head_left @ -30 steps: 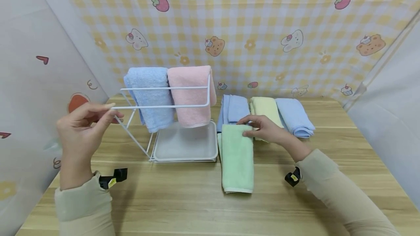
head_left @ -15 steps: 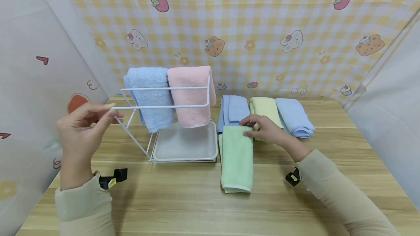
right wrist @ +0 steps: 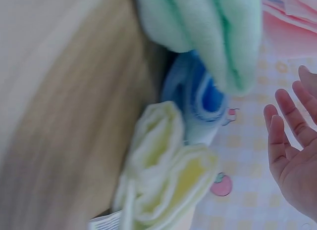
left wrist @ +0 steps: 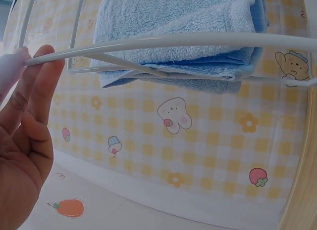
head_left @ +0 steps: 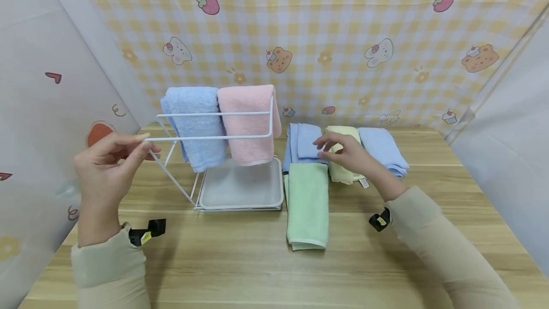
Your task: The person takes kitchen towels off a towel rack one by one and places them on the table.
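My left hand (head_left: 105,166) pinches the front left corner of a white wire rack (head_left: 206,138) between thumb and fingers; the left wrist view shows the wire (left wrist: 163,43) in that pinch. Over the rack hang a blue towel (head_left: 197,128) and, to its right, a pink towel (head_left: 246,125). My right hand (head_left: 347,152) hovers above the folded towels with loosely bent fingers and holds nothing. Just below it lies a folded green towel (head_left: 307,206). Behind that are a folded blue towel (head_left: 306,142) and a pale yellow towel (head_left: 341,174), partly hidden by the hand.
Another folded blue towel (head_left: 383,149) lies at the right end of the row. A white tray (head_left: 242,199) sits in the rack's base. All stands on a wooden table (head_left: 214,261), with a checked yellow cloth (head_left: 240,27) behind and white sheets at both sides.
My right hand has let go of the green towel's upper right corner and risen away from it. The green towel lies almost where it was. My left hand keeps its grip on the rack.
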A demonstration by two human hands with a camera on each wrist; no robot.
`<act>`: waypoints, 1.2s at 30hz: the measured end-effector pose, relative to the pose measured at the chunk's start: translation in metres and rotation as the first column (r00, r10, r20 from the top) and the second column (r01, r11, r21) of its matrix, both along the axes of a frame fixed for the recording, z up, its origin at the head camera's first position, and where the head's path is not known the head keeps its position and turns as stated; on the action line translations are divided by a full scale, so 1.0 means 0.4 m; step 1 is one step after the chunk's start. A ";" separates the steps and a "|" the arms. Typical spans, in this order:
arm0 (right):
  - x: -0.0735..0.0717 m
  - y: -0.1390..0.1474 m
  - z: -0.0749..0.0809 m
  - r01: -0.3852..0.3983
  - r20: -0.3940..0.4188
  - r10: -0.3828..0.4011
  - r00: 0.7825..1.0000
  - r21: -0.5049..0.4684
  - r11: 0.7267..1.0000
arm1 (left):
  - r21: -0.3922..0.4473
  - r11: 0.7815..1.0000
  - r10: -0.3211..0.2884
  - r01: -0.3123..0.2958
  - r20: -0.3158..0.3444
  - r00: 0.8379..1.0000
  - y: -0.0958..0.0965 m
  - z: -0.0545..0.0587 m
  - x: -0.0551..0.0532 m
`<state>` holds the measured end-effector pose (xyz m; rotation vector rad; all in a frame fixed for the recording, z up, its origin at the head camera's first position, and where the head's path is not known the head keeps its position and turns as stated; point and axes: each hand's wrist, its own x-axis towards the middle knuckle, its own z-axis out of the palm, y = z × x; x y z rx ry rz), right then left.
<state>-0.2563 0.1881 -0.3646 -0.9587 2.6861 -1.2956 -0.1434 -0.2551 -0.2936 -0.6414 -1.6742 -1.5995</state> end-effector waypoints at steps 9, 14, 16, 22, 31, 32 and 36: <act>-0.018 -0.056 0.078 0.043 -0.042 -0.045 0.998 -0.035 0.998 | -0.002 1.000 0.001 -0.001 -0.004 1.000 -0.001 0.001 0.000; -0.023 -0.098 0.122 0.057 -0.025 -0.059 0.998 -0.081 0.995 | -0.002 1.000 0.001 -0.001 -0.001 1.000 -0.002 0.001 0.000; -0.023 -0.115 0.138 0.061 -0.010 -0.062 0.998 -0.103 0.993 | 0.000 1.000 -0.001 0.001 0.002 1.000 -0.002 0.001 0.000; -0.022 -0.163 0.183 0.050 -0.017 -0.054 0.998 -0.186 0.981 | -0.011 1.000 0.014 -0.013 0.014 1.000 -0.002 0.000 0.002; -0.016 -0.220 0.247 0.019 -0.088 -0.048 0.995 -0.303 0.953 | -0.050 0.997 0.066 -0.065 0.030 0.997 -0.002 -0.001 0.005; -0.015 -0.226 0.253 0.018 -0.093 -0.049 0.994 -0.307 0.952 | -0.053 0.996 0.069 -0.068 0.030 0.997 -0.002 -0.001 0.005; -0.012 -0.246 0.275 0.010 -0.105 -0.044 0.993 -0.305 0.952 | -0.050 0.997 0.066 -0.065 0.030 0.997 -0.003 -0.001 0.005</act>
